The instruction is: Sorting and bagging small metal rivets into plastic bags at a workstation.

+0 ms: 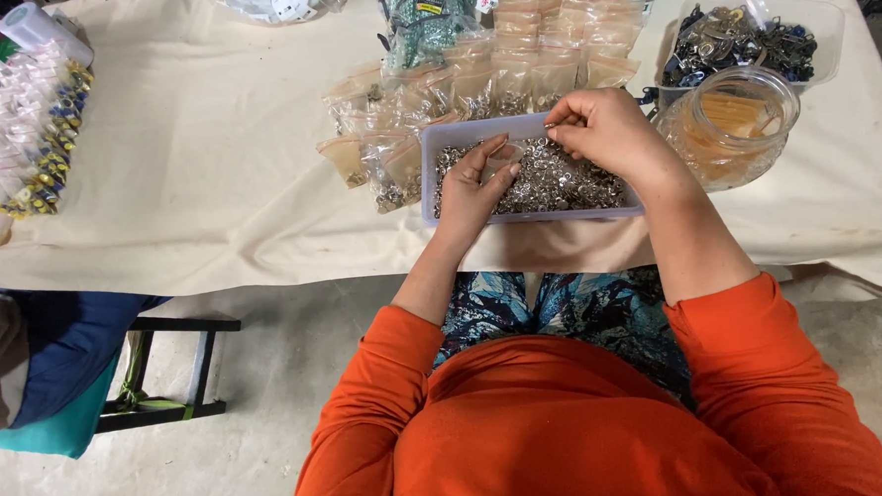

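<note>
There is just one view. The camera sits on the person's head and looks down and forward, from close by. It sees the cream cloth-covered table point(210, 189), the orange-sleeved arms and the lap below.

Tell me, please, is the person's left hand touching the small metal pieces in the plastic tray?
Touching. The head view shows the left hand lying inside the plastic tray, its palm and fingers resting directly on the small metal pieces.

Shiny metal snaps point(557, 183) in translucent plastic tray point(476, 131); matt cream cloth point(210, 169); glossy jar point(738, 126).
</note>
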